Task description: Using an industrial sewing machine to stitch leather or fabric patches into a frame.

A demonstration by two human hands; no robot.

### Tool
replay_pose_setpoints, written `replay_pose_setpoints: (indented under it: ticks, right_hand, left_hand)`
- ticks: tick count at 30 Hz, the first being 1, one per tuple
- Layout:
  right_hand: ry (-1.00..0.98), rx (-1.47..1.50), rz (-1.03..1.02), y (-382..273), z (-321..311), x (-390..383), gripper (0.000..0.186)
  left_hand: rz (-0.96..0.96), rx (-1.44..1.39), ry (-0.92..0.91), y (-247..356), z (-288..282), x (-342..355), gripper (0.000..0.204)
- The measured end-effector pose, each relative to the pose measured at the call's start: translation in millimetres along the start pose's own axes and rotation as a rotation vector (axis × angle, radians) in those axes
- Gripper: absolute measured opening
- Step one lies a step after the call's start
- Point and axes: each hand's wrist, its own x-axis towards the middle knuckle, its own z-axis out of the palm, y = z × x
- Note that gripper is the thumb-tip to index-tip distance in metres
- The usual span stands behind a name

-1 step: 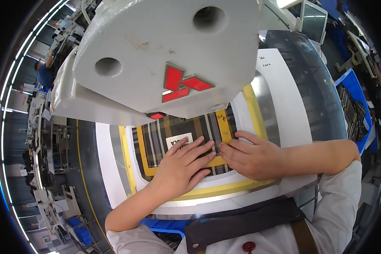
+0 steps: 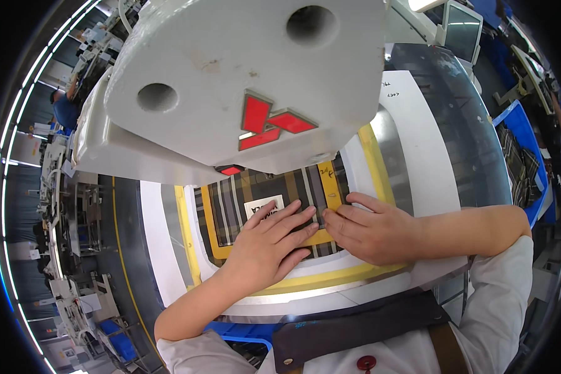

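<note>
Brown, black and white plaid cloth (image 2: 298, 184) lies flat inside a thin yellow frame (image 2: 213, 230). On the cloth sits a white label (image 2: 254, 207) with dark printing. My left hand (image 2: 265, 246) rests palm down with fingers spread, its fingertips over the label and the plaid beside it. At the frame's right side, my right hand (image 2: 371, 232) has its fingers bent and tips pressed down by the frame's inner edge. Whatever lies under those fingertips is hidden, and so is the thumb.
A large grey machine head (image 2: 193, 81) with a red emblem overhangs the cloth's far side. White sheets and yellow tape strips (image 2: 375, 165) surround the frame. A blue bin (image 2: 523, 124) of plaid cloth stands at the right, another blue bin (image 2: 240, 328) below the near edge.
</note>
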Motion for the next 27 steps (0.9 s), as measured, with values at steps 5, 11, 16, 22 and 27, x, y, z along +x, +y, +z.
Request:
replay_pose_setpoints:
  ticks: [5, 11, 16, 22, 27]
  right_hand:
    - [0.014, 0.032, 0.013, 7, 4, 7, 0.030]
    - [0.008, 0.071, 0.055, 21, 15, 15, 0.029]
    - [0.076, 0.163, 0.125, 28, 34, 25, 0.027]
    - [0.135, 0.137, 0.158, 31, 49, 39, 0.022]
    - [0.119, 0.095, 0.173, 26, 54, 64, 0.021]
  left_hand:
    - [-0.022, -0.007, -0.006, -9, -3, 0, 0.040]
    - [-0.026, 0.016, 0.011, -25, -2, 7, 0.040]
    - [-0.048, 0.034, 0.027, -45, -2, 4, 0.041]
    - [-0.067, 0.017, 0.056, -66, -2, -2, 0.040]
    - [-0.132, 0.097, 0.077, -85, -9, -20, 0.042]
